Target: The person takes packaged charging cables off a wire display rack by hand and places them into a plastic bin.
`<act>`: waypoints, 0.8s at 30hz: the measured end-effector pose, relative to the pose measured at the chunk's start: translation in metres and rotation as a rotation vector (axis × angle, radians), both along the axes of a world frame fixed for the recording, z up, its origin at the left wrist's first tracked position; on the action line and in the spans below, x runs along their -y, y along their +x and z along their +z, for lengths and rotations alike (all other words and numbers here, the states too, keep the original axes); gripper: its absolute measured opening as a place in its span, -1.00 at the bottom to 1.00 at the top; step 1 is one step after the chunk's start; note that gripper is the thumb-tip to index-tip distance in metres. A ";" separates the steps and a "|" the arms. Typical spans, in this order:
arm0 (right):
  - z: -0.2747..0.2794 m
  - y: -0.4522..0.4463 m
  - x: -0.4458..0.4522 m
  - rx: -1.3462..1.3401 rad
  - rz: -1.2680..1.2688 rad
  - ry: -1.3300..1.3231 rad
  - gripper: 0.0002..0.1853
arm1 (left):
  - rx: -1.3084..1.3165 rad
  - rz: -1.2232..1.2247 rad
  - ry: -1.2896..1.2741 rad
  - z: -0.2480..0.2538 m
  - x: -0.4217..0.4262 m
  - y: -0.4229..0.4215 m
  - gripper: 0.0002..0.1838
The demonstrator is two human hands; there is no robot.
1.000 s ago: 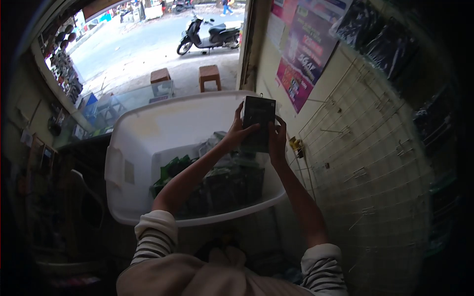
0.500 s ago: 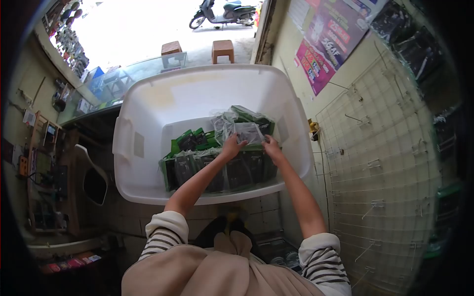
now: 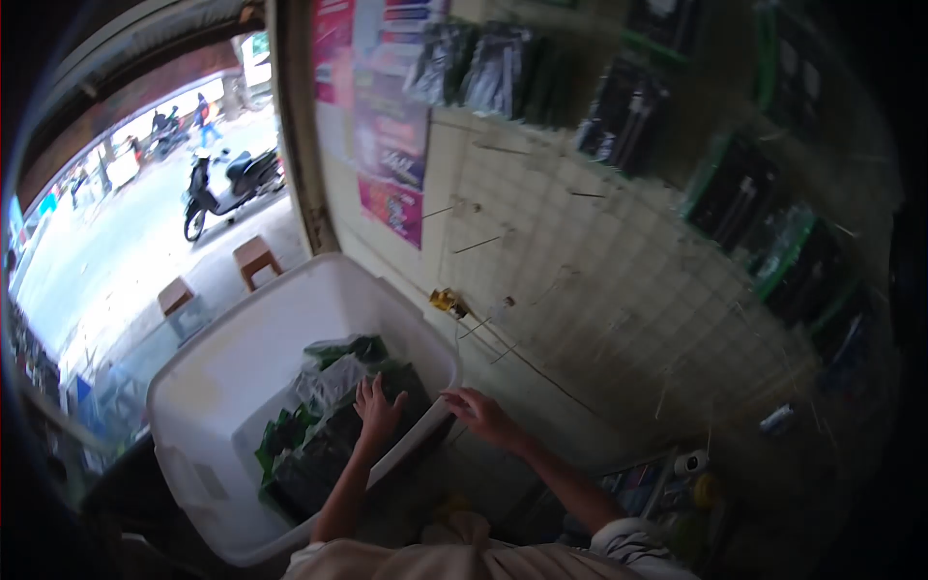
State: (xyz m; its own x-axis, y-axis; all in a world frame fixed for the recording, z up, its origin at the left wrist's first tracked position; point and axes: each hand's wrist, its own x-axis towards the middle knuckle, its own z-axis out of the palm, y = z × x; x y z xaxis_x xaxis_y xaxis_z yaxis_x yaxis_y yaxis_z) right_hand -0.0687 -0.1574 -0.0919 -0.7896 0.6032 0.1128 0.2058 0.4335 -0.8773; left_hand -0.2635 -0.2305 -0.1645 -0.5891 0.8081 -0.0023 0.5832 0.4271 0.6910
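Note:
A large white plastic tub (image 3: 232,338) holds green-and-black packets (image 3: 329,449) in clear wrapping, standing in a row. Crumpled clear plastic bags (image 3: 333,380) lie over the packets at the far side. My left hand (image 3: 379,411) is over the packets beside these bags, fingers spread; whether it touches them I cannot tell. Just outside the tub's right rim is my right hand (image 3: 483,418), its fingers stretched toward the rim and nothing visible in them.
On the right wall, a wire grid (image 3: 580,280) carries metal hooks and hanging packs (image 3: 623,106). Posters (image 3: 391,126) cover the wall by the doorway. Brown stools (image 3: 256,259) and a parked scooter (image 3: 227,184) stand outside. A glass case (image 3: 126,377) is left of the tub.
The view has swung right and up toward the wall grid. My right hand has left the plastic bag and come out past the tub's rim; my left hand stays over the packets.

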 end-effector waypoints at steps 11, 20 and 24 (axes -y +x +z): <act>0.053 0.254 0.089 -0.047 -0.918 0.211 -0.74 | 0.484 -0.878 0.621 0.112 -0.045 0.239 -0.69; 0.230 0.376 0.112 -0.679 -1.243 0.981 -0.65 | 0.746 -1.442 1.158 0.307 -0.078 0.396 -0.68; 0.275 0.417 0.072 -0.654 -1.310 1.095 -0.55 | 0.788 -1.524 1.177 0.354 -0.103 0.450 -0.61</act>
State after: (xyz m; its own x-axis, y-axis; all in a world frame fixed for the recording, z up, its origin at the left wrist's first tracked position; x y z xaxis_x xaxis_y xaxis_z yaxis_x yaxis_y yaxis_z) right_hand 0.3483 -0.2293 0.1832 0.4043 0.1761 0.8975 0.6261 0.6620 -0.4120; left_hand 0.1868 -0.1273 0.1900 0.2682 0.3431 0.9002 -0.5245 -0.7318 0.4352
